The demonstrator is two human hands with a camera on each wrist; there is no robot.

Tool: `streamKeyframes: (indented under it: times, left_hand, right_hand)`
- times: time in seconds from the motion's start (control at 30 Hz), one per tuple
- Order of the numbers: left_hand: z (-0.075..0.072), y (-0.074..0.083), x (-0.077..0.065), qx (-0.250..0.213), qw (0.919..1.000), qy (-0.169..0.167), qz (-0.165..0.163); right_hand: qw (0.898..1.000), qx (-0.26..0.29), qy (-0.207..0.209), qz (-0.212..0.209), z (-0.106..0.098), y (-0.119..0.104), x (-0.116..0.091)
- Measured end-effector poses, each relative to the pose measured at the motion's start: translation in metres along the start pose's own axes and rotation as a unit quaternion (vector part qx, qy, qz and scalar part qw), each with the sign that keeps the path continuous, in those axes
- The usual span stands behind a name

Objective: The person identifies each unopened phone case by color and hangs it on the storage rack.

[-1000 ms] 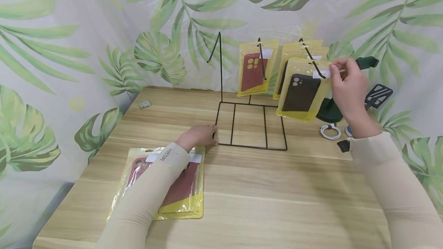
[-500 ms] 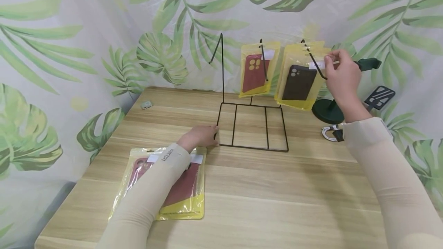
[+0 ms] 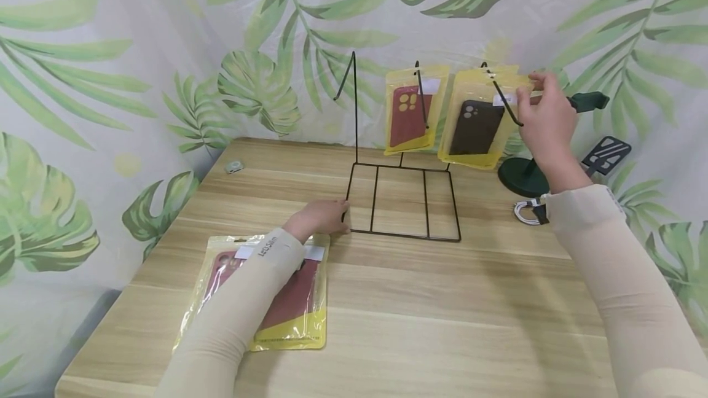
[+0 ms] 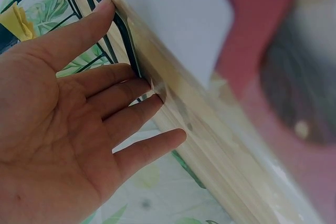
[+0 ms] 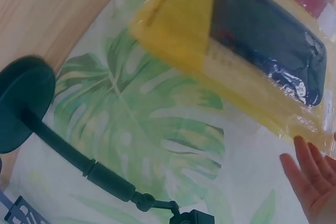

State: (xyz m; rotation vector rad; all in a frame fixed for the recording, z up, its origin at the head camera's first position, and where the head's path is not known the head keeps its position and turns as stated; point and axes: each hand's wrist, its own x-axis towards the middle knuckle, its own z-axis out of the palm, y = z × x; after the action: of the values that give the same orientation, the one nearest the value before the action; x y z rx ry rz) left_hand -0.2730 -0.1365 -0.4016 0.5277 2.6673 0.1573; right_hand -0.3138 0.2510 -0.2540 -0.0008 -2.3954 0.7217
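A black wire rack [image 3: 406, 236] stands on the table with three hooks. My left hand [image 3: 319, 217] rests at its front-left corner; straight fingers and thumb touch the bar [image 4: 127, 38] in the left wrist view. Several yellow pouches hang on the right hook [image 3: 506, 103]; the front pouch [image 3: 453, 155] shows a dark phone case [image 3: 475, 128]. At that pouch's top right edge is my right hand [image 3: 547, 118], its fingers [image 5: 302, 169] extended and parted in the right wrist view. The middle hook bears a pouch with a red phone case [image 3: 406, 121].
Pouches with red cases [image 3: 293, 339] lie under the left forearm. The left hook [image 3: 344, 81] carries nothing. A dark green stand [image 3: 525, 180], a coiled white cable [image 3: 525, 214] and a black slotted holder [image 3: 606, 155] are at the right. A small grey item [image 3: 234, 166] lies far left.
The front pouch has slid back along the right hook against the others, my right hand moving with it. Its fingers, which pinched the pouch, have parted. My left hand stays at the rack.
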Motion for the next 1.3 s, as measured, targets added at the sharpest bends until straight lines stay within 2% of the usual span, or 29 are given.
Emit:
streamKeyframes:
  times: [0.17,0.23,0.3,0.37,0.43,0.57,0.67,0.73,0.8,0.87,1.3]
  left_hand:
    - [-0.001,0.001,0.000,-0.004,1.0000,-0.002,0.000]
    - [-0.001,0.001,0.000,-0.004,1.0000,-0.003,-0.001]
    - [-0.002,0.001,0.000,-0.003,1.0000,-0.003,-0.001]
    - [-0.002,0.001,0.000,-0.001,1.0000,-0.002,-0.002]
    - [-0.002,0.001,0.000,0.001,1.0000,-0.002,-0.002]
    - [-0.003,0.001,-0.001,0.002,1.0000,-0.006,-0.004]
    - [-0.003,0.001,-0.001,0.003,0.9999,-0.009,-0.008]
    - [-0.003,0.002,-0.001,0.004,0.9999,-0.009,-0.007]
    - [-0.003,0.002,-0.001,0.002,0.9999,-0.008,-0.006]
    - [-0.003,0.003,-0.001,0.001,1.0000,-0.006,-0.004]
    - [-0.004,0.005,-0.003,-0.004,1.0000,-0.003,-0.006]
  right_hand:
    - [1.000,0.006,-0.014,-0.017,0.000,0.009,-0.023]
    - [0.999,0.003,-0.035,-0.012,0.000,0.013,-0.037]
    - [0.997,-0.012,-0.073,-0.006,0.002,0.019,-0.053]
    - [0.990,-0.039,-0.132,-0.007,0.007,0.026,-0.070]
    - [0.977,-0.073,-0.202,-0.013,0.014,0.034,-0.087]
    - [0.931,-0.123,-0.340,-0.050,0.031,0.045,-0.117]
    - [0.898,-0.136,-0.407,-0.092,0.043,0.049,-0.134]
    - [0.882,-0.137,-0.435,-0.115,0.048,0.048,-0.143]
    - [0.872,-0.139,-0.451,-0.129,0.051,0.047,-0.150]
    - [0.869,-0.140,-0.455,-0.138,0.052,0.046,-0.154]
    - [0.857,-0.185,-0.457,-0.149,0.063,0.036,-0.164]
